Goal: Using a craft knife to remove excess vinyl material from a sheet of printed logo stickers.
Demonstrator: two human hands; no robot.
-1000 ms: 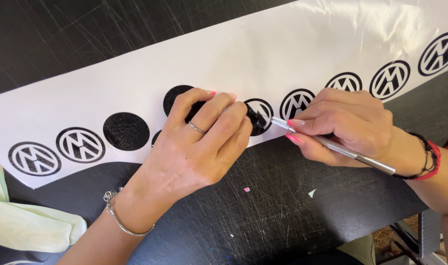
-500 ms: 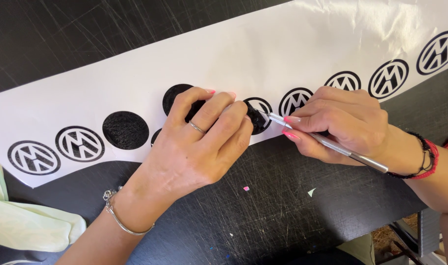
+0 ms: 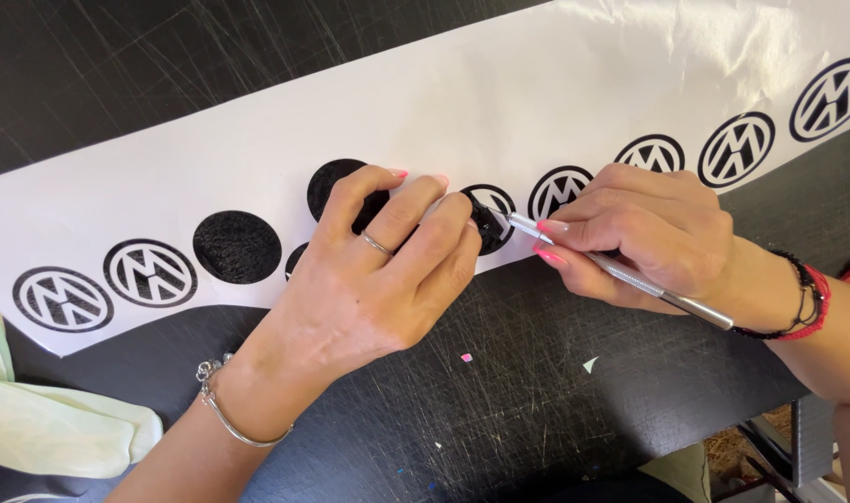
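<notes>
Pale green cloth lies bunched at the bench's left edge, near the lower left corner. Black scratched bench carries a long white backing sheet running from the left edge up toward the upper right corner. Row of round black-and-white stickers along the sheet's lower border; two at the left end, then a solid black disc just beside them. Left hand rests flat on the sheet around the middle, fingers together and bent, pressing down on the sheet, partly covering another black disc; ring on one finger, silver bracelet at the wrist. Fingertips sit next to a partly worked sticker. Right hand is closed in a pen grip on a slim silver craft knife, tip touching that sticker. Red and black bracelets on the right wrist. More stickers continue to the upper right corner. Small scraps lie on the bench below the hands.
</notes>
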